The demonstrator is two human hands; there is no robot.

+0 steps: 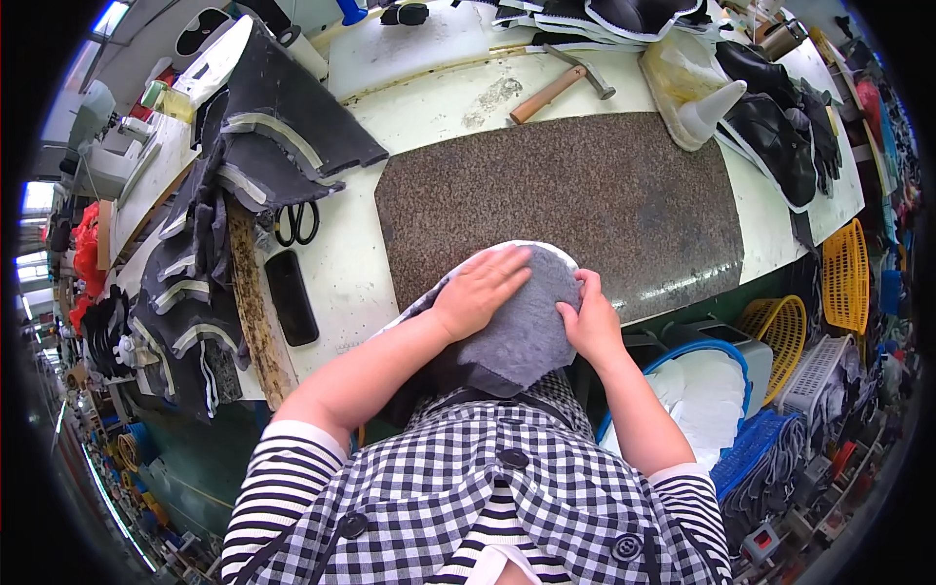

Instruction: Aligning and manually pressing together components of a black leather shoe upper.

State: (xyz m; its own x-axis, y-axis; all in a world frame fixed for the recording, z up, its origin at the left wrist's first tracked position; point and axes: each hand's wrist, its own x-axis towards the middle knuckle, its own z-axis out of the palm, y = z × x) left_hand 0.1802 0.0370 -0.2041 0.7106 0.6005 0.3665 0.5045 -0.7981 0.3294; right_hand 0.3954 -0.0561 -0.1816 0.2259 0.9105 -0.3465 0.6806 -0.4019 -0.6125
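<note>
1. head view: the grey felt piece [526, 327] lies at the near edge of the speckled stone slab [585, 195], half over the bench edge.
2. the left hand [478, 291] lies flat on it, fingers spread; keep this pressure even, i think.
3. the right hand [588, 322] curls its fingers around the right rim; smooth the white lining edge [546, 249] without wrinkles.
4. the hammer [561, 83] rests far behind.

The light was bright and even, like daytime. Bright windows [37, 195] glowed white at the far left. The dark stone slab [585, 195] had small shiny spots near its front edge. Shadows were soft. The middle looked sharp. Straight edges bent near the rim, and the corners were black.
</note>
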